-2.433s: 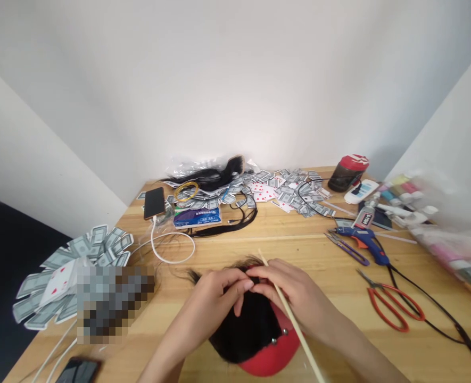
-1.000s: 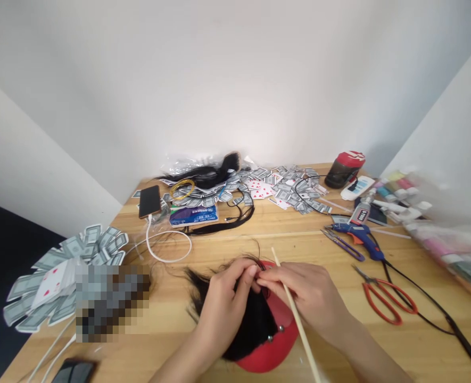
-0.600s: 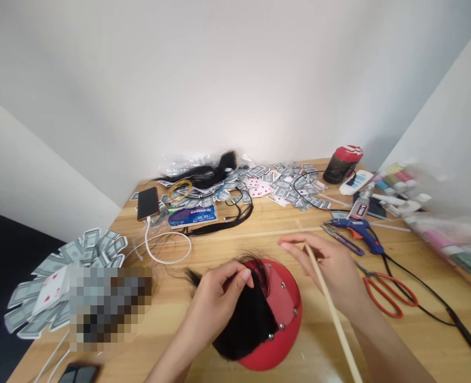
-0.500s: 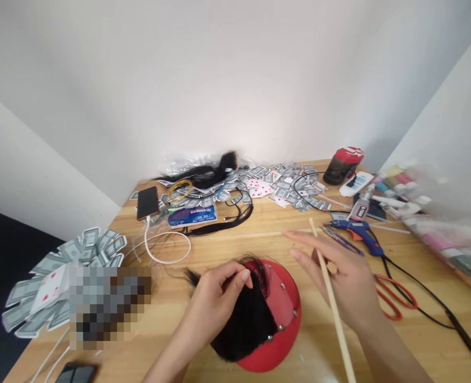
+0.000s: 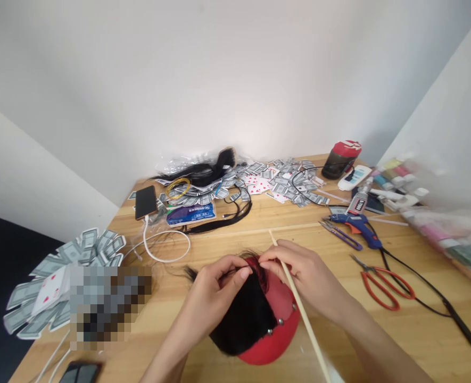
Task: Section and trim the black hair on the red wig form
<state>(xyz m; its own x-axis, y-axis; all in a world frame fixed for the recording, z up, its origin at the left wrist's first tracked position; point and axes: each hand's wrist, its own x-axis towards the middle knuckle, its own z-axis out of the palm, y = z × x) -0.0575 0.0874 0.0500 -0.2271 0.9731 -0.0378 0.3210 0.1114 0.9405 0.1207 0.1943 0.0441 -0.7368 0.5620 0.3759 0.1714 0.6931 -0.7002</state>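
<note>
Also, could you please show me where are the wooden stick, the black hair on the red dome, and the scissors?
Wooden stick (image 5: pixel 304 320): head view, on its shaft.
Black hair (image 5: pixel 244 315): head view, on its middle.
Scissors (image 5: pixel 373 270): head view, at the joint.

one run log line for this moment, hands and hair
left hand: pinching black hair | right hand: near hair, holding wooden stick | red dome: under hair, silver pins showing

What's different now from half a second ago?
The right hand moved left, close to the left hand, still holding the pale stick. The orange-handled scissors, partly hidden before, show fully. The left hand stayed at the black hair on the red form.
</note>
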